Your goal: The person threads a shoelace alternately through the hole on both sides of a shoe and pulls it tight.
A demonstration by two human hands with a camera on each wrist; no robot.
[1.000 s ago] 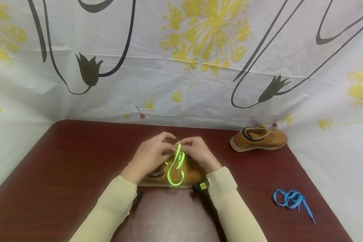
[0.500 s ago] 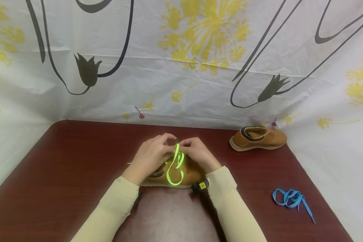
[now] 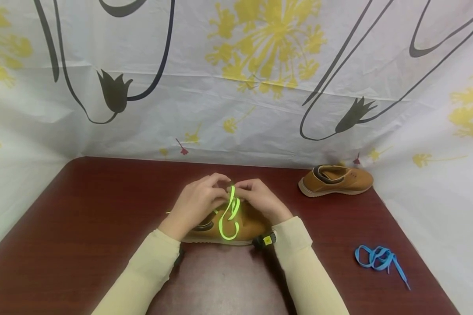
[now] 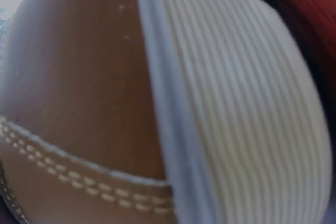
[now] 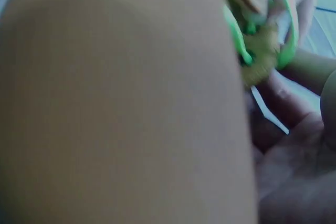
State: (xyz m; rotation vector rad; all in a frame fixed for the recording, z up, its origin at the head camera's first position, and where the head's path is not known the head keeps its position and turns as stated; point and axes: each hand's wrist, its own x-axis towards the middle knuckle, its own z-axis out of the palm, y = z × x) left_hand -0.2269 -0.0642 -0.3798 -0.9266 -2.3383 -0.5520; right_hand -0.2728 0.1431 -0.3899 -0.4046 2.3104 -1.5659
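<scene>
Head view: against the preceding frames, the right wrist sits marginally further right; otherwise the arrangement is unchanged, so the lace handling stands at much the same point. The brown shoe (image 3: 252, 224) lies side-on on the table (image 3: 102, 210), under both hands. The left hand (image 3: 197, 199) has curved fingers at the yellow-green lace (image 3: 220, 224); whether they grip cannot be told. The right hand (image 3: 262, 199) appears to pinch the lace between thumb and finger. A second shoe (image 3: 354, 183) and a blue lace (image 3: 382, 258) lie well apart, to the right.

Left wrist view: stitched upper and ribbed sole edge (image 4: 247, 98); no fingers identifiable.

Right wrist view: fingers close about the eyelet flap (image 5: 261, 51), lace through it; blurred.

Markings: yellow label (image 3: 267, 240) on the black wrist device, illegible. No brand readable.
</scene>
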